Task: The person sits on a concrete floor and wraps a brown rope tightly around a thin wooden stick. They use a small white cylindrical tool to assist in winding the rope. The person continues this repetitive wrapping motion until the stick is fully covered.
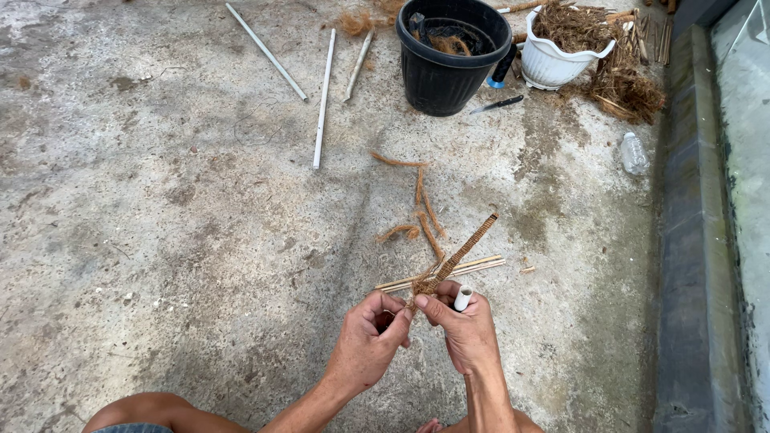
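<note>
Hands [417,333] on seemingly fibre-wrapped stick [461,252]

i see a stained concrete floor [160,240] with white pipes [322,100] upper left, a black pot [449,72] and white pot [553,60] at top, fibre strands [421,212] mid-frame.

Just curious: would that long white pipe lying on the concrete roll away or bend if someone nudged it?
The white pipe looks round and lies on bare concrete floor, so it would probably roll sideways. It runs dead straight, so likely stiff. Being thin, it probably weighs little.
</note>
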